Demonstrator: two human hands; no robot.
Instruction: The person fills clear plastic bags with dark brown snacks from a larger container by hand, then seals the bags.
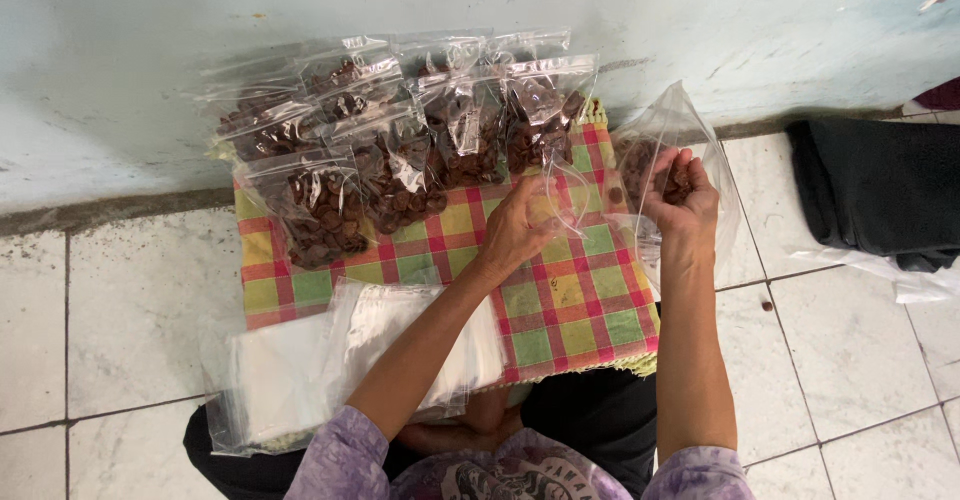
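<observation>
Empty bags (300, 370) wait below the wrists; left hand (518, 228) pinches the clear bag (690, 150) open, right hand (682, 195) cupped around brown pieces inside, filled packs (400, 150) stacked just beyond.

About eight filled clear bags (400, 150) of brown pieces lie on one checked cloth (570, 310); one open bag (670, 160); one stack of empty bags (330, 360).
</observation>
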